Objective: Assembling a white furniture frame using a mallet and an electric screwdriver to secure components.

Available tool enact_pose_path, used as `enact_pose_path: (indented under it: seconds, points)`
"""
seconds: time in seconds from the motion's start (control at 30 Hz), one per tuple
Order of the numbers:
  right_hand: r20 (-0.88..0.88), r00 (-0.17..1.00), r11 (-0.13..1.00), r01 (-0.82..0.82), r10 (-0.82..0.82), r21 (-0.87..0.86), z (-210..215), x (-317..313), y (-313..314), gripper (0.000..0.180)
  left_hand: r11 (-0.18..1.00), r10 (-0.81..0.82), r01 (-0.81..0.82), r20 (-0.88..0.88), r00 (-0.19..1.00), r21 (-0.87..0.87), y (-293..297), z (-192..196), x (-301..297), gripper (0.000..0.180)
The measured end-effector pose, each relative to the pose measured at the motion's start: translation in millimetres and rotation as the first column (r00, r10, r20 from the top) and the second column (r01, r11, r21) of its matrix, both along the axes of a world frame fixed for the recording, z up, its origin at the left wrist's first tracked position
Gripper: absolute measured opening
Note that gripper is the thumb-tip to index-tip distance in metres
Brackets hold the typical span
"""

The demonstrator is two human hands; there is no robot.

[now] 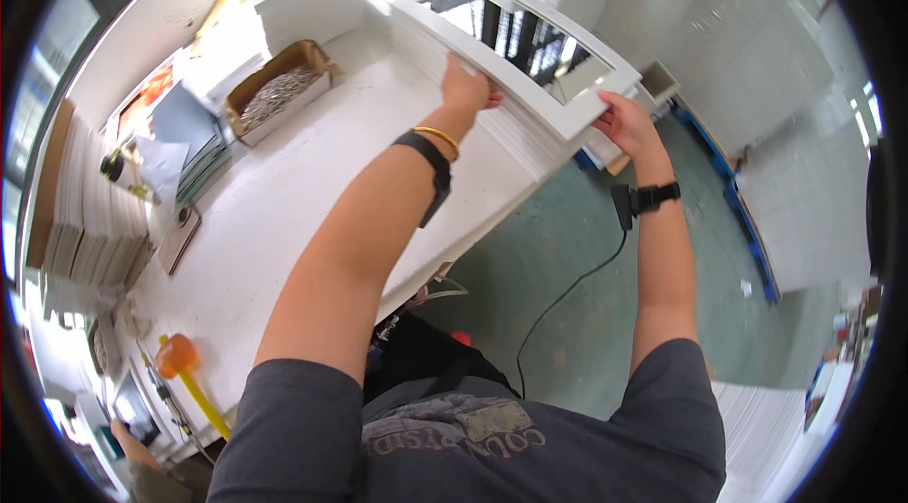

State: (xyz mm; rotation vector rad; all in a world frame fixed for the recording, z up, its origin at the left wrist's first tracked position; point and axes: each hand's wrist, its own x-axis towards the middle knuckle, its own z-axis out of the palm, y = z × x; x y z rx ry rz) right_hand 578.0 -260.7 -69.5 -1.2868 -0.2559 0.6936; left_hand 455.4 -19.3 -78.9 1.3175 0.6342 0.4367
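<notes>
A white rectangular frame with a reflective pane [518, 38] is held at the far end of the table, above a stack of white frames [515, 136]. My left hand [465, 87] grips its near long edge, thumb up and fingers curled beneath. At the right-hand corner, my right hand [626, 123] pinches the frame with the thumb on top; its other fingers are partly hidden. Whether the frame touches the stack below I cannot tell.
On the white table [378, 134] are a cardboard box of small metal pieces [279, 96], a phone [180, 238] and an orange-headed mallet [178, 356]. Stacked white boards [85, 200] stand at left. A black cable [558, 304] hangs from my right wrist. Another person's arm [135, 446] shows lower left.
</notes>
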Motion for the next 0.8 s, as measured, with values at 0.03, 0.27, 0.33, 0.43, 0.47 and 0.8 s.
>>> enact_pose_path:
  seconds: [0.03,0.27,0.33,0.43,0.47,0.8]
  points:
    - [0.033,0.999,0.996,0.003,0.0,-0.095,7,-7,2,0.028,1.0,-0.023,0.023,-0.008,1.0,-0.004,-1,1,-3,0.076]
    - [0.22,0.973,0.877,0.041,0.074,-0.479,27,-5,-17,0.038,0.988,-0.136,0.134,-0.009,0.991,-0.08,-9,17,-13,0.079]
    - [0.246,0.965,0.848,0.057,0.087,-0.527,28,-7,-15,0.04,0.968,-0.195,0.198,0.038,0.98,-0.152,-4,16,-17,0.081]
    - [0.275,0.954,0.809,0.07,0.116,-0.584,27,-6,-12,0.048,0.959,-0.202,0.206,0.044,0.978,-0.195,2,15,-18,0.085]
    - [0.295,0.945,0.782,0.076,0.142,-0.619,26,-3,-12,0.051,0.959,-0.201,0.206,0.044,0.979,-0.197,3,16,-18,0.085]
    - [0.317,0.902,0.625,0.07,0.294,-0.778,40,-10,-10,0.066,0.947,-0.24,0.252,0.084,0.967,-0.197,-2,24,-24,0.08]
